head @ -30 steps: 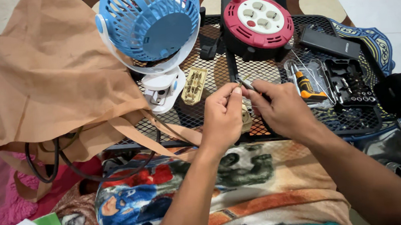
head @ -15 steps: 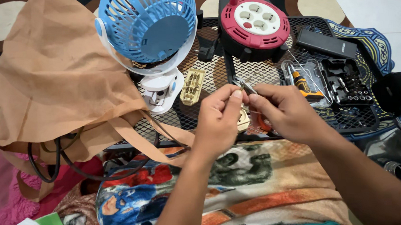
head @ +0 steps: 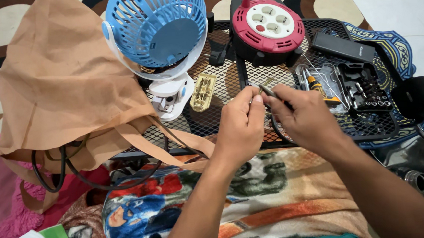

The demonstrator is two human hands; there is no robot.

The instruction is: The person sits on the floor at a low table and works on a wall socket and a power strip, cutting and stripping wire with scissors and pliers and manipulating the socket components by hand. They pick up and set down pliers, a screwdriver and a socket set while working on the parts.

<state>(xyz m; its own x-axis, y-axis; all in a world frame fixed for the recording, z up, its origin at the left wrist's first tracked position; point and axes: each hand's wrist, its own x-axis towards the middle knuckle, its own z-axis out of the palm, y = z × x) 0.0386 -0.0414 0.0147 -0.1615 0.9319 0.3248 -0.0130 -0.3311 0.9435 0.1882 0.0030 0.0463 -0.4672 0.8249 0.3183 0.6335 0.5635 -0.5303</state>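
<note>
1. Both hands have stayed together over the black mesh rack (head: 212,119) since a second ago, shifting only slightly.
2. Left hand (head: 242,129) fingers pinch a small metal part (head: 264,88); right hand (head: 305,120) fingers grip a thin tool against it.
3. The blue fan (head: 155,29) and red cable reel (head: 267,25) have not moved.

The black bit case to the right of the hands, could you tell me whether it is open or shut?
Open. The black bit case lies with its inside facing up on the mesh table, rows of bits and sockets exposed.
</note>
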